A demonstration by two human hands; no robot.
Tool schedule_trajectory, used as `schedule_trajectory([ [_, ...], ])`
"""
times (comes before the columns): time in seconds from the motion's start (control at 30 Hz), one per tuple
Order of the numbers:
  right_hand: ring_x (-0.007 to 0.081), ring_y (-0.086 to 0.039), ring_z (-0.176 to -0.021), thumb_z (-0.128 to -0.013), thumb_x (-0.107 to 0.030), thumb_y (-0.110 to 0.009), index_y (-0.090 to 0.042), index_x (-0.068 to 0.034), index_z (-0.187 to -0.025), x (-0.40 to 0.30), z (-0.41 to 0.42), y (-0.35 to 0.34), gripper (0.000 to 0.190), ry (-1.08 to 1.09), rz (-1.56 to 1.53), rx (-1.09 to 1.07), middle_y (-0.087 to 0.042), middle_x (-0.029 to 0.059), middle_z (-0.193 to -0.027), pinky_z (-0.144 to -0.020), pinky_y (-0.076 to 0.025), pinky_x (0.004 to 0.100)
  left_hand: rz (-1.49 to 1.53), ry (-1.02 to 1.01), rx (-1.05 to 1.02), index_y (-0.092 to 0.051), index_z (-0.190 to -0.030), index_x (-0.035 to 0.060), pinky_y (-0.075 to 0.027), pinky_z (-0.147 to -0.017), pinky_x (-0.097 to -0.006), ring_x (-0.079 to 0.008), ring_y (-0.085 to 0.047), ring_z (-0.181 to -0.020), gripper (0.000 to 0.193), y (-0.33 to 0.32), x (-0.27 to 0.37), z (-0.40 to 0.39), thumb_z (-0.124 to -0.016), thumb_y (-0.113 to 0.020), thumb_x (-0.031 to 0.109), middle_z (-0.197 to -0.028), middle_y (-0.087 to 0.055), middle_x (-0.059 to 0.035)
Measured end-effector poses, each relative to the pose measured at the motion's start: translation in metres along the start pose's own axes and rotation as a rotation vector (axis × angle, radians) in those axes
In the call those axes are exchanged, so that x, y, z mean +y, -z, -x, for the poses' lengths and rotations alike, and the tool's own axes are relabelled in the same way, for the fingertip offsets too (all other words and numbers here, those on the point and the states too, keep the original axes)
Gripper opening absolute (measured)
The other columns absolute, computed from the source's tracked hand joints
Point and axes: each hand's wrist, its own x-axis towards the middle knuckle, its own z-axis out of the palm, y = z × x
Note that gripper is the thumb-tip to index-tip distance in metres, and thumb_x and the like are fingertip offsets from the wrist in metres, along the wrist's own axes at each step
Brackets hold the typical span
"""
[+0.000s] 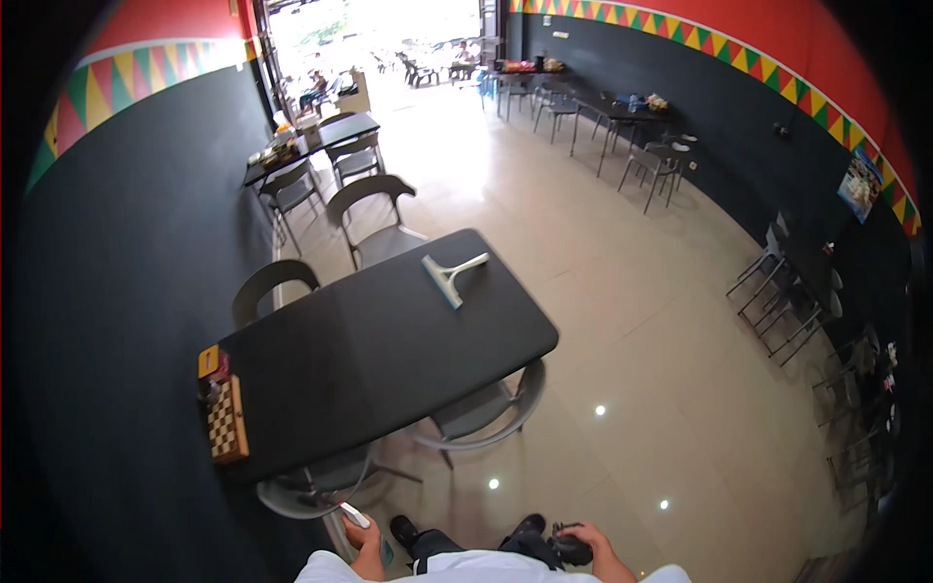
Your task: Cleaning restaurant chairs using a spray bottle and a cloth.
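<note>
At the bottom, my left hand (361,535) is closed around a white handheld thing (354,514) with a red part, perhaps a spray bottle; its lower part is largely hidden. My right hand (585,535) hangs at my other side, holding a dark, bunched object (572,546) that I cannot identify. Before me stands a black table (350,350). A squeegee (453,276) with a pale handle lies near its far right end. On the left end rest a wooden chessboard box (224,424) and a yellow container (209,362).
Grey chairs (477,415) stand along both long sides of the table. A dark wall (146,291) rises at the left. More tables (612,109) and chairs line the right wall. Beyond the wide doorway, people sit outside.
</note>
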Motion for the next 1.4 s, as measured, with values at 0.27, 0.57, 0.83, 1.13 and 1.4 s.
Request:
schedule_trajectory([
  [0.27,0.0223,-0.066,-0.071,-0.055,-0.014,-0.080,-0.067,-0.002,-0.090,0.014,-0.035,0.141,0.039,-0.108,-0.120,0.264,-0.068,0.0112,-0.083,-0.067,-0.055,0.0357,0.410,-0.708,-0.246,-0.057,-0.097,0.0029,-0.048,-0.067,-0.0456,-0.0408,-0.061,-0.073,0.030,-0.043,0.263,0.089,-0.068,-0.059,0.012,-0.075,-0.061,-0.0193],
  [0.57,0.0246,-0.066,-0.075,-0.053,-0.019,-0.081,-0.067,-0.003,-0.094,-0.152,-0.121,0.291,0.047,0.052,-0.279,0.269,-0.068,0.0138,-0.091,-0.066,-0.054,0.0391,0.935,-0.627,-0.511,-0.057,-0.103,0.0018,-0.047,-0.054,-0.0257,-0.0102,-0.059,-0.057,0.024,-0.074,0.555,0.147,-0.080,-0.062,0.002,-0.062,-0.057,-0.0028],
  [0.83,0.0240,-0.062,-0.070,-0.054,-0.013,-0.078,-0.061,0.000,-0.087,-0.286,-0.181,0.415,0.039,0.313,-0.458,0.540,-0.063,0.0097,-0.080,-0.067,-0.052,0.0360,0.983,-0.548,-0.379,-0.060,-0.103,0.0014,-0.049,-0.053,-0.0260,-0.0108,-0.059,-0.057,0.024,-0.145,0.716,0.157,-0.079,-0.061,0.003,-0.064,-0.056,-0.0030],
  [1.13,0.0226,-0.062,-0.070,-0.066,-0.008,-0.069,-0.057,-0.003,-0.095,-0.559,-0.246,0.483,0.031,0.542,-0.802,-0.048,-0.059,0.0095,-0.080,-0.065,-0.054,0.0343,0.936,-0.528,-0.190,-0.061,-0.099,0.0006,-0.049,-0.056,-0.0286,-0.0160,-0.061,-0.057,0.031,-0.232,0.807,0.142,-0.068,-0.059,0.003,-0.063,-0.058,-0.0053],
  [1.4,0.0279,-0.062,-0.095,-0.081,-0.031,-0.053,-0.057,-0.001,-0.112,-0.867,-0.257,0.446,0.043,0.422,-0.734,-0.852,-0.064,0.0138,-0.101,-0.088,-0.050,0.0410,0.962,-0.305,0.074,-0.060,-0.100,-0.0004,-0.050,-0.059,-0.0299,-0.0156,-0.062,-0.059,0.032,-0.245,0.897,0.136,-0.068,-0.058,0.001,-0.065,-0.059,-0.0068],
])
